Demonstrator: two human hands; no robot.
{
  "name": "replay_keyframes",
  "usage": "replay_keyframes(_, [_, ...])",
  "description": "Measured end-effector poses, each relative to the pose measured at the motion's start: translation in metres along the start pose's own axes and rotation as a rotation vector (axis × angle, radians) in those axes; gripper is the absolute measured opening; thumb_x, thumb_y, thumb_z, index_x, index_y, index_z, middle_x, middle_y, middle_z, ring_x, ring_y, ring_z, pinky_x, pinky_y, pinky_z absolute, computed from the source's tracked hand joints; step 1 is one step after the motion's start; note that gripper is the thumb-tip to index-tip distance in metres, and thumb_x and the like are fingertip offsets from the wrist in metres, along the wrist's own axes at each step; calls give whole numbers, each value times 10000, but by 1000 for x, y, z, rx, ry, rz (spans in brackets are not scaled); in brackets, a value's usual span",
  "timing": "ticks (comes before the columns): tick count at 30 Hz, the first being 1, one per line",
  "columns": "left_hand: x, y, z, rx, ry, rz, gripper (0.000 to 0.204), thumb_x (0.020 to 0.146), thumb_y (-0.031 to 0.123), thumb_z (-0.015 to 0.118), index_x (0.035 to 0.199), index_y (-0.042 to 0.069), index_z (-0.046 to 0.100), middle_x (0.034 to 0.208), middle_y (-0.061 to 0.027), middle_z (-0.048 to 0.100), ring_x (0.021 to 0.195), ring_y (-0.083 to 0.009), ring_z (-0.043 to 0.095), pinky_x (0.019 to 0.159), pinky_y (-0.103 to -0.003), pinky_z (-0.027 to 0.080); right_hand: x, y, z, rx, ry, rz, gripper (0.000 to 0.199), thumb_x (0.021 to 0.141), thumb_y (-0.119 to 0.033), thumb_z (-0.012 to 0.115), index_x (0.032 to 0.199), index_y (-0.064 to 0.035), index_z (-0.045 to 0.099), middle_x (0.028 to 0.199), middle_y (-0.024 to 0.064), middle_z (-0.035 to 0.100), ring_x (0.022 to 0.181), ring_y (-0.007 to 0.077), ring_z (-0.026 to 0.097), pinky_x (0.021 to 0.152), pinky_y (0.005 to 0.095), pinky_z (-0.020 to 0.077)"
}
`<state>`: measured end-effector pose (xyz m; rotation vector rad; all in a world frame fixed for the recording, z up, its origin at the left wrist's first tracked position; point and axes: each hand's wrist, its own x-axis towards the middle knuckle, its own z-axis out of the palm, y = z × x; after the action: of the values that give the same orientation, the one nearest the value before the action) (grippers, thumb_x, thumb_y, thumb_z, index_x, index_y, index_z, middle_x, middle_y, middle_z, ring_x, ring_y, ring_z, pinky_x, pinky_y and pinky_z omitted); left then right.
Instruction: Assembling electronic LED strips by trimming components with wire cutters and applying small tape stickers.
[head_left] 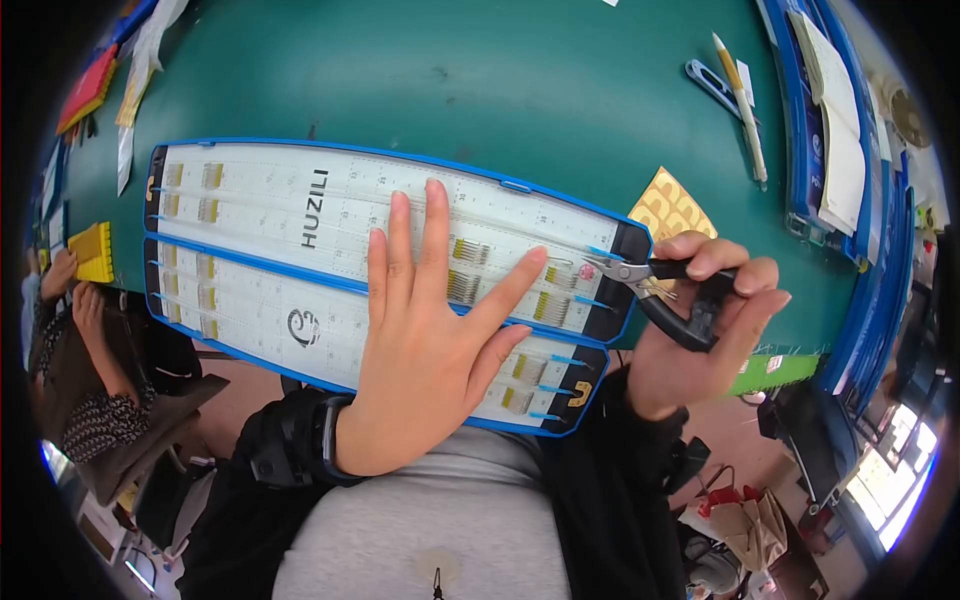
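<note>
A long blue-edged case [345,195] lies unfolded across the table's near edge, its two white panels marked with ruler lines. Thin lines run along the panels past small yellow and silver coil-like holders [463,287], with blue tips at the black ends. My left hand [425,300] rests palm down on the case with its fingers spread, holding nothing. Black-handled pliers [690,322] are gripped in my right hand [720,290]. Their metal jaws reach the right end of the upper panel, beside a blue tip and a small pink round spot. Whether the jaws pinch anything is too small to tell.
Beyond my right hand lie a yellow patterned card [672,200], a pen [742,110] and a grey-blue cutter-like tool [708,82]. Blue racks with papers [835,130] line the right side. A green strip [775,373] sits at the near right. Another person's hands [88,305] are at far left.
</note>
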<state>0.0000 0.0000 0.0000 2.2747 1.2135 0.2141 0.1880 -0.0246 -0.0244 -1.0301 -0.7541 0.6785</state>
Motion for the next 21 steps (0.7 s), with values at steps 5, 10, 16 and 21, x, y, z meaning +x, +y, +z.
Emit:
replay_keyframes(5, [4,-2,-2,-5,-46,24,524,832,210,662,1342,260,551,1528,-281,170,1378,-533,164,1076,-631,164,4,6,4,58,101,20,363,1021,-414,268,868,-114,402,679,86,466,621,238,515,627,361,452])
replay_keyframes(10, [6,-4,-4,10,-82,28,520,828,208,664,1335,262,560,1526,-273,190,1381,-518,173,1078,-624,167,2,10,6,104,107,50,370,1029,-395,227,862,-103,383,657,108,482,589,254,534,603,362,473])
replay_keyframes(16, [6,-6,-5,-26,-68,4,499,802,200,689,1291,254,601,1533,-252,207,1400,-498,159,1093,-606,148,0,8,3,173,175,44,356,1038,-372,195,854,-117,362,620,99,459,521,245,507,561,374,487])
replay_keyframes(21, [6,-6,-3,-63,-57,-16,492,781,189,708,1262,247,624,1538,-241,211,1412,-483,148,1102,-599,130,1,6,3,139,195,61,341,1039,-366,202,843,-131,352,610,74,413,508,215,463,547,378,479])
